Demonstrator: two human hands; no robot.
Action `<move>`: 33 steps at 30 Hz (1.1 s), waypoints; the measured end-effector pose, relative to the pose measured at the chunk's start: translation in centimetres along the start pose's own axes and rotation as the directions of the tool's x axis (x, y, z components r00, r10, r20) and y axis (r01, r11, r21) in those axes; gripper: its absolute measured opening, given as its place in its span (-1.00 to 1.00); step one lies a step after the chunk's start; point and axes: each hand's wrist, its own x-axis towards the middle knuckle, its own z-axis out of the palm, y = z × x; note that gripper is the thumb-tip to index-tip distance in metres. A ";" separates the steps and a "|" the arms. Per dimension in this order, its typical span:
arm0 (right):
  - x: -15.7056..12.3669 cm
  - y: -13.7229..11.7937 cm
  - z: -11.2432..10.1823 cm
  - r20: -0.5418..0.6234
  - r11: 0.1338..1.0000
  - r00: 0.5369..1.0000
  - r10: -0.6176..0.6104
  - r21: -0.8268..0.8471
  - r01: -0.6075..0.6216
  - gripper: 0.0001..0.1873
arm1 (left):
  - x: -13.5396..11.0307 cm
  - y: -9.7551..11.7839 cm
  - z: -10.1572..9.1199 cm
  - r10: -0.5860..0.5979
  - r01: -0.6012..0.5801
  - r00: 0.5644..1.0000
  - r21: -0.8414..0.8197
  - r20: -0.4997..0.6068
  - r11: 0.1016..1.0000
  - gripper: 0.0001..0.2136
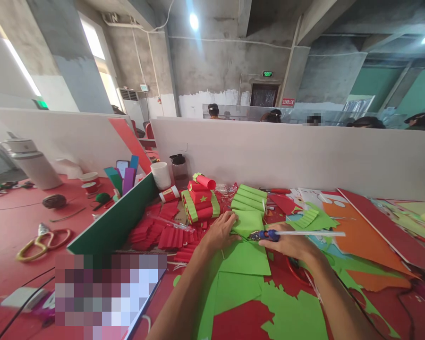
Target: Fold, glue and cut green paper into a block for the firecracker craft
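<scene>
My left hand (220, 231) lies fingers-down on a folded green paper piece (248, 222), pressing it against the table. My right hand (286, 242) is closed around a glue gun (269, 234), blue at the grip, with a clear glue stick (315, 233) sticking out to the right; its tip meets the green paper near my left fingers. Just behind stand a red-and-green paper model with a star (200, 200) and a stack of pleated green paper (250, 197).
Pleated red paper pieces (163, 231) lie left of my hands. Green and red sheets (248, 283) cover the near table, orange sheets (357, 236) the right. Yellow-handled scissors (42, 242), a white cup (162, 175), a dark jar (179, 170) and a green board (116, 218) stand left. White partition (286, 151) behind.
</scene>
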 end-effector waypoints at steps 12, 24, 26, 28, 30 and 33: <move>-0.7 4.7 -1.3 0.049 0.836 0.998 -0.032 0.549 -0.001 -0.47 | 0.0 -1.7 -1.1 0.025 -0.010 0.999 -0.351 0.038 0.936 -0.62; -0.3 8.3 -1.5 -0.222 0.817 0.964 0.144 0.576 0.010 -0.75 | -0.6 -2.5 -2.0 0.050 -0.033 0.998 -0.384 0.035 0.923 -0.54; 0.2 9.3 -1.5 -0.315 0.856 0.932 0.178 0.517 0.011 -0.77 | -0.6 -2.6 -2.1 0.055 -0.035 0.998 -0.394 0.039 0.918 -0.55; 0.5 10.3 -1.5 -0.365 0.890 0.900 0.238 0.452 -0.052 -0.76 | -0.6 -2.7 -2.1 0.048 -0.027 0.998 -0.397 0.044 0.917 -0.55; 0.6 11.3 -1.5 -0.371 0.913 0.867 0.334 0.357 -0.198 -0.74 | -0.4 -2.6 -1.9 0.030 -0.011 0.999 -0.392 0.043 0.920 -0.56; 0.5 12.3 -1.7 -0.393 0.896 0.807 0.441 0.146 -0.419 -0.73 | -0.1 -2.4 -1.6 0.002 0.007 1.000 -0.375 0.025 0.927 -0.58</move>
